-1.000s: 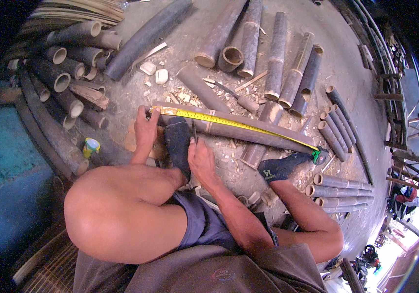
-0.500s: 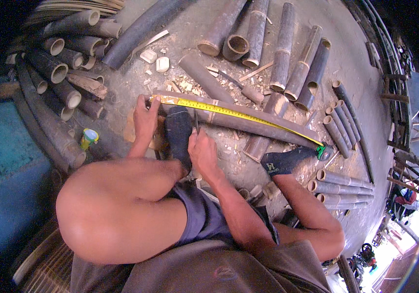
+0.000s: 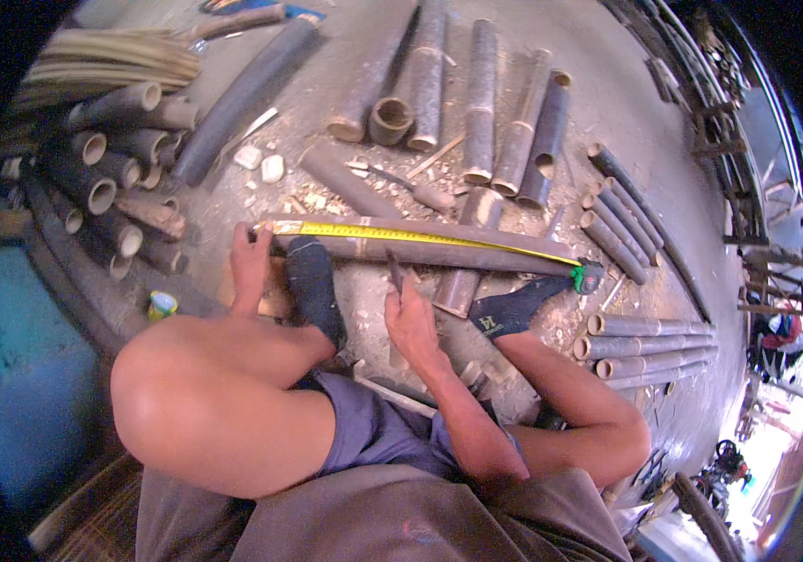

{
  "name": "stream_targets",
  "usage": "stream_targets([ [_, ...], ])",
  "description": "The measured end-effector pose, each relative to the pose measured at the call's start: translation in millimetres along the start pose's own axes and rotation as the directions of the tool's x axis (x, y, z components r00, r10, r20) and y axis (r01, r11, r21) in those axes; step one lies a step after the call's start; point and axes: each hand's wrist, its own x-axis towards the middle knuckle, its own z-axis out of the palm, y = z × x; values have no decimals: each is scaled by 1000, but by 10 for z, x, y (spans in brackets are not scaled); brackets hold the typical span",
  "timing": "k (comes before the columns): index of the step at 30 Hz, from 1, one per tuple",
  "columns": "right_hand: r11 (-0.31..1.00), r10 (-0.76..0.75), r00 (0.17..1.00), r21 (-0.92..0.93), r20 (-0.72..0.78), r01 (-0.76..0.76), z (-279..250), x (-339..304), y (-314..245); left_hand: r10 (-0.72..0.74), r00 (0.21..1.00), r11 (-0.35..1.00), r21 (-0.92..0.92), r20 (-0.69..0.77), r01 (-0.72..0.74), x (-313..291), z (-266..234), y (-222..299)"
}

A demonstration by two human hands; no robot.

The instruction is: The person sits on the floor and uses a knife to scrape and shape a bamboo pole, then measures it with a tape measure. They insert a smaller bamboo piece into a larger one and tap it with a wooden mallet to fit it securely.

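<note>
A bamboo pole (image 3: 486, 256) lies crosswise in front of me, with the yellow tape (image 3: 401, 234) of a tape measure stretched along it. The tape's green and dark case (image 3: 585, 276) rests at the pole's right end, by my right foot in a dark sock (image 3: 525, 304). My left hand (image 3: 250, 264) is closed at the pole's left end, pinching the tape's end there. In my right hand (image 3: 409, 318) is a slim dark knife-like tool (image 3: 394, 269), its tip close to the pole's near side. My left foot (image 3: 312, 288) is beside the pole, near my left hand.
Beneath the pole runs a shorter bamboo piece (image 3: 459, 288). Beyond it are a wooden-handled tool (image 3: 431, 197), wood chips and several thick bamboo tubes (image 3: 481, 103). Stacked bamboo (image 3: 102, 195) fills the left; thinner lengths (image 3: 645, 347) lie right. A small cup (image 3: 163, 303) stands left.
My right hand has moved right, away from my left foot, and the tool with it. My left hand still holds the tape's end. The whole view has shifted somewhat.
</note>
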Motion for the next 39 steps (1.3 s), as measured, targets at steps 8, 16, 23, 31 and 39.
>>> stream_targets([
  [8,996,56,949,-53,-309,-76,-455,-76,388,7,999,999,-34,34,-6,46,35,-51],
  [16,959,162,960,-194,-228,-208,-1200,127,685,2,999,1000,-23,32,-2,90,39,-140],
  [23,973,28,943,-209,-331,-102,-1595,507,811,18,997,998,-67,72,-13,141,18,-178],
  [31,916,70,969,-369,-238,-157,-1710,852,942,82,994,996,-38,79,-79,192,5,-202],
  [39,884,0,987,-461,-161,-76,-1852,1003,1010,-143,942,990,50,305,134,340,-209,-104],
])
